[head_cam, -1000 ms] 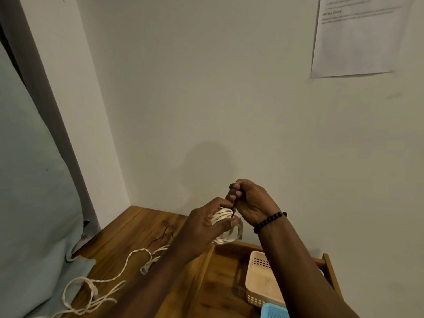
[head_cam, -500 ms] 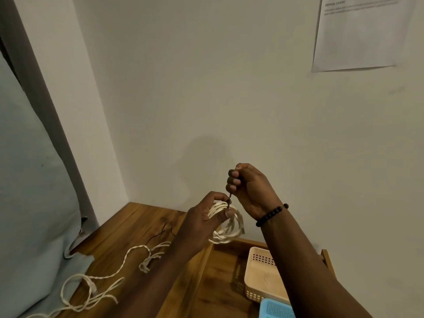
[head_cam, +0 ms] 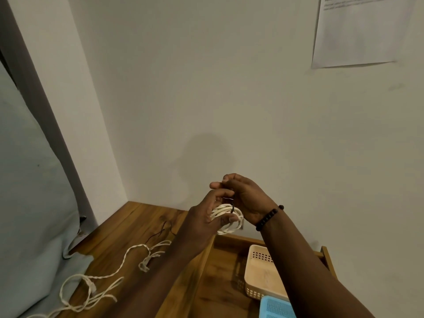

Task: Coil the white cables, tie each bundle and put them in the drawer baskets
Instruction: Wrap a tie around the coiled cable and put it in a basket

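While both hands are working close together above the wooden table (head_cam: 142,216), the scene is reading like this:

Coil: the coiled white cable (head_cam: 227,218) is being held in the air over the back edge of the open drawer (head_cam: 231,244), its loops gathered under a thin dark tie (head_cam: 232,208).
Left hand: the left hand (head_cam: 204,220) is gripping the coil, fingers curled round the loops and thumb pressing on them.
Right hand: the right hand (head_cam: 246,198) is pinching the tie's free end just above the coil, fingers curled tight.
Handling: the coil is looking light and springy, likely to fan open if let go; the best hold is across all loops right beside the tie.
Loose cable: another white cable (head_cam: 96,283) is lying uncoiled on the table, limp and tangle-prone.
Baskets: a beige basket (head_cam: 259,267) and a blue basket (head_cam: 275,308) are sitting in the drawer, the beige one appearing empty.
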A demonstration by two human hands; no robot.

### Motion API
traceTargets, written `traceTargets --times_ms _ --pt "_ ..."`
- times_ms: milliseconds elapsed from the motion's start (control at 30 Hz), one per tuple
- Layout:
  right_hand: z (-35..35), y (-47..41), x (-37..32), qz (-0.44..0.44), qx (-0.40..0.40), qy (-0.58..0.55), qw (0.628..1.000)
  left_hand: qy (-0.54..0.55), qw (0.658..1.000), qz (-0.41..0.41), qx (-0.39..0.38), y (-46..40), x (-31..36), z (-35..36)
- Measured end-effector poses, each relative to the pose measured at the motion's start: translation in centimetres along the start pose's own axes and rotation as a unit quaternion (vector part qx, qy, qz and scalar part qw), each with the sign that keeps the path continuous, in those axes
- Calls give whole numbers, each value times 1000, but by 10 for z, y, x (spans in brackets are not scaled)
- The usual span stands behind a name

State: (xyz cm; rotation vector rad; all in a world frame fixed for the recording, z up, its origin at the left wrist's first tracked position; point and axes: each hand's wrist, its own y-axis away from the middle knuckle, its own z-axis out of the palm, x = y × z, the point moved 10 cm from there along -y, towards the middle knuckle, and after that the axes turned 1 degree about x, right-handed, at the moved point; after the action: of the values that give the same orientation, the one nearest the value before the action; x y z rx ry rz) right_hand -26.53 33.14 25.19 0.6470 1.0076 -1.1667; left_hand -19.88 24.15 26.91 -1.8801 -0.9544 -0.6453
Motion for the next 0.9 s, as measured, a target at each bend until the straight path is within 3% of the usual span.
traceTargets --times_ms 167,300,400,500,567,667,833,900 --pt "-5 0 -6 -28 13 186 982 -26 998 -15 48 0 -9 -10" --pt "-12 8 -11 -63 79 222 970 -28 994 -37 101 0 -20 -20" --pt "-20 40 -38 -214 246 276 904 18 985 -90 147 1 -33 -29" --pt "6 75 -33 -300 258 324 859 53 976 -120 171 0 -42 -35" --pt "24 80 -9 -255 246 424 834 63 974 -135 172 -2 -46 -35" --pt "23 79 9 -187 291 525 778 50 972 -149 176 -1 -49 -36" --pt "19 80 9 -171 353 524 756 124 964 -167 168 4 -49 -25" --pt "24 81 11 -185 348 502 770 146 957 -183 169 5 -54 -23"
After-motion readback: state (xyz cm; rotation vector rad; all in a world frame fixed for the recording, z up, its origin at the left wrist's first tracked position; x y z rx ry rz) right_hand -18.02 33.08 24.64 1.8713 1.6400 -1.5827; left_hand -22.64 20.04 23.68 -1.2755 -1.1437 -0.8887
